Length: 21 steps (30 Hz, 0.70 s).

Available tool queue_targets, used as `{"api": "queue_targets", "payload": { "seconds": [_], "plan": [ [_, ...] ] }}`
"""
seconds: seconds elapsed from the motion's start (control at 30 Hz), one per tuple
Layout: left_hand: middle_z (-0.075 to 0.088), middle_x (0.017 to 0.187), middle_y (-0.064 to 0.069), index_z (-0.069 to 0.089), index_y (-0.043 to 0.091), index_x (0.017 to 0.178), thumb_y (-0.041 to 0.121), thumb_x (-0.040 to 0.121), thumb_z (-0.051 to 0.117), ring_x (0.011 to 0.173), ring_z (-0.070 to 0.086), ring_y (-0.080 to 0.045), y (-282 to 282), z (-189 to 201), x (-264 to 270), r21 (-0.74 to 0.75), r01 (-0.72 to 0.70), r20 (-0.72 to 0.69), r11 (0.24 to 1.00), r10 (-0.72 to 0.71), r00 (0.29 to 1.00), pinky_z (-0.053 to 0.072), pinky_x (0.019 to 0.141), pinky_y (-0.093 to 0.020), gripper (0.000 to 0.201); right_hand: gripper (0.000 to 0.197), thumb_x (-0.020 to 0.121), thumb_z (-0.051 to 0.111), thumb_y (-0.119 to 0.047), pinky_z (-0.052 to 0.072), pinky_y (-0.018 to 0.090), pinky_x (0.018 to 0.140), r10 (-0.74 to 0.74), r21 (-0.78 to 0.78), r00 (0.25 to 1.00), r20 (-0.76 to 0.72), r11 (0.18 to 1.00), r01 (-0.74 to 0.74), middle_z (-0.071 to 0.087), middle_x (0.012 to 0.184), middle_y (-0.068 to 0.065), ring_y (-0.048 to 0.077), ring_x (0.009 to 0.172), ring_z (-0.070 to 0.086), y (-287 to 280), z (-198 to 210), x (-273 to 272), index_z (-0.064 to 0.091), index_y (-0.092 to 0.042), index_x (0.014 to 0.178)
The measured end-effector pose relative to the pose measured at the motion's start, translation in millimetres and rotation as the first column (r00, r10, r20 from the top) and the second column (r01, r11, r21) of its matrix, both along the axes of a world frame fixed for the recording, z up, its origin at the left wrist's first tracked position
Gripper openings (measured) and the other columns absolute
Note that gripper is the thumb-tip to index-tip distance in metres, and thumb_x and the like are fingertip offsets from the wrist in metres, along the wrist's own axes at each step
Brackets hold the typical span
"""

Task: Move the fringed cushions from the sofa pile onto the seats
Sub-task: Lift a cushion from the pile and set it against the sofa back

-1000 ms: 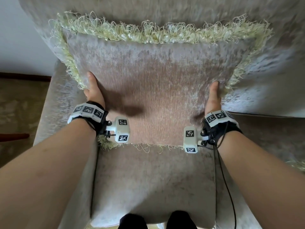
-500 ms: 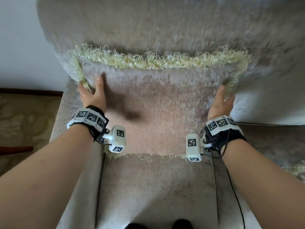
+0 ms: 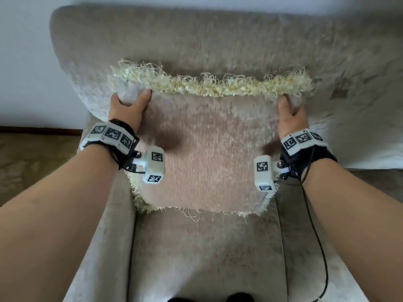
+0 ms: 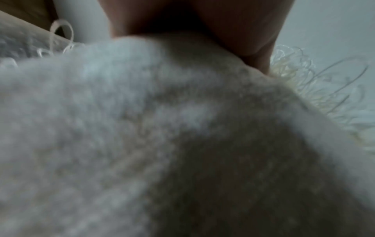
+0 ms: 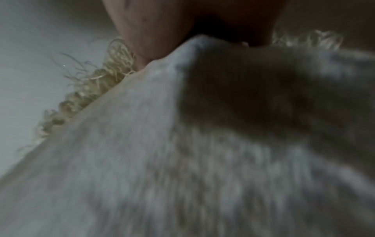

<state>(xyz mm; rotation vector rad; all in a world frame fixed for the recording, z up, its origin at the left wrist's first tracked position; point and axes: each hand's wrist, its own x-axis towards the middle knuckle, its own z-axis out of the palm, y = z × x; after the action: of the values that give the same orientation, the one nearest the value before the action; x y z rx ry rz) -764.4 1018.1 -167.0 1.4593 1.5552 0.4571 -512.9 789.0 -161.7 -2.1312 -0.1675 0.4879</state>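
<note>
Both arms reach forward; left hand [image 3: 128, 106] and right hand [image 3: 291, 115] pinch the top corners of the beige velvet cream-fringed cushion [image 3: 205, 149], propped against the sofa back [image 3: 196, 42].

right hand [image 5: 182, 24] gripping fringed cushion [image 5: 162, 160] corner

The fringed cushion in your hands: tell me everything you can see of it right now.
The fringed cushion is square, in beige-pink velvety fabric, edged all round with a pale yellow looped fringe. It stands tilted back against the sofa backrest, its lower edge on the seat. The left hand and right hand each grip an upper corner, thumbs on the front face, bunching the fabric.
</note>
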Motion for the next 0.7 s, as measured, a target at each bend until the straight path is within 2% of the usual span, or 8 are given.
{"api": "queue_targets", "payload": {
  "seconds": [0.1,0.23,0.33,0.4,0.47,0.57,0.63,0.7],
  "plan": [
    [0.044,0.156,-0.013,0.020,0.016,0.162,0.070,0.085,0.067,0.141,0.047,-0.037,-1.4,-15.3,-7.9,-0.052,-0.006,-0.013,0.999,0.005,1.000,0.038,0.119,-0.051,0.105,0.073,0.093,0.042,-0.062,0.032,0.040,0.111,0.016,0.010,1.000,0.003,1.000,-0.016,0.048,0.145,0.007,0.029,0.131,0.047,-2.5,-13.3,2.3,0.033,-0.016,0.149],
    [0.030,0.167,-0.014,0.014,0.015,0.165,0.069,0.095,0.052,0.152,0.033,-0.035,-14.9,-28.4,-22.8,-0.036,-0.076,-0.007,0.996,0.075,0.997,0.029,0.125,-0.049,0.096,0.069,0.094,0.032,-0.064,0.033,0.042,0.112,-0.132,0.068,0.990,0.039,0.989,0.130,0.042,0.148,0.012,0.032,0.132,0.045,-13.8,-26.8,-5.8,0.037,-0.021,0.149],
    [0.028,0.166,-0.013,0.025,0.016,0.163,0.070,0.099,0.041,0.150,0.036,-0.033,-35.5,-34.9,-34.8,0.009,-0.176,-0.109,0.984,0.176,0.978,0.031,0.119,-0.044,0.085,0.062,0.099,0.031,-0.058,0.032,0.035,0.106,-0.243,0.029,0.970,0.027,0.970,0.242,0.033,0.153,0.012,0.031,0.135,0.039,-31.3,-42.9,-14.7,0.037,-0.022,0.149],
    [0.030,0.160,-0.013,0.034,0.019,0.156,0.074,0.094,0.046,0.140,0.044,-0.032,-50.8,-50.6,-45.5,0.014,-0.285,-0.111,0.958,0.285,0.952,0.038,0.104,-0.041,0.084,0.063,0.098,0.038,-0.057,0.031,0.026,0.093,-0.303,0.002,0.953,0.033,0.953,0.303,0.032,0.152,0.010,0.026,0.133,0.040,-46.1,-54.9,-24.4,0.040,-0.016,0.146],
    [0.034,0.155,-0.014,0.037,0.018,0.153,0.072,0.094,0.050,0.135,0.048,-0.030,-66.4,-64.9,-59.6,0.018,-0.371,-0.112,0.929,0.370,0.922,0.038,0.101,-0.039,0.082,0.069,0.095,0.042,-0.061,0.030,0.024,0.093,-0.363,-0.003,0.930,-0.051,0.932,0.364,0.032,0.153,0.009,0.024,0.133,0.040,-62.3,-67.9,-33.9,0.039,-0.015,0.146],
    [0.036,0.161,-0.014,0.029,0.017,0.160,0.061,0.103,0.045,0.146,0.040,-0.030,-79.5,-89.3,-75.1,-0.083,-0.215,-0.022,0.973,0.214,0.977,0.034,0.118,-0.047,0.075,0.095,0.080,0.036,-0.083,0.025,0.041,0.115,-0.177,0.020,0.937,-0.302,0.981,0.192,0.027,0.158,0.002,0.023,0.142,0.033,-79.1,-88.3,-47.7,0.026,-0.023,0.154],
    [0.037,0.161,-0.008,0.027,0.019,0.161,0.055,0.106,0.044,0.149,0.036,-0.026,-84.9,-102.4,-76.6,-0.202,-0.083,0.064,0.976,0.098,0.993,0.031,0.124,-0.050,0.068,0.090,0.082,0.033,-0.082,0.025,0.049,0.116,-0.091,0.009,0.902,-0.423,0.995,0.104,0.026,0.159,-0.003,0.021,0.143,0.031,-85.7,-103.7,-55.2,0.024,-0.028,0.154],
    [0.046,0.147,0.000,0.029,0.021,0.160,0.057,0.103,0.049,0.141,0.042,-0.020,-87.3,-110.7,-74.3,-0.268,-0.035,0.133,0.963,0.073,0.988,0.034,0.122,-0.052,0.070,0.081,0.089,0.035,-0.074,0.025,0.047,0.116,-0.067,0.006,0.885,-0.461,0.997,0.078,0.026,0.158,-0.003,0.019,0.143,0.030,-91.3,-118.8,-61.3,0.025,-0.026,0.153]
  ]
}}
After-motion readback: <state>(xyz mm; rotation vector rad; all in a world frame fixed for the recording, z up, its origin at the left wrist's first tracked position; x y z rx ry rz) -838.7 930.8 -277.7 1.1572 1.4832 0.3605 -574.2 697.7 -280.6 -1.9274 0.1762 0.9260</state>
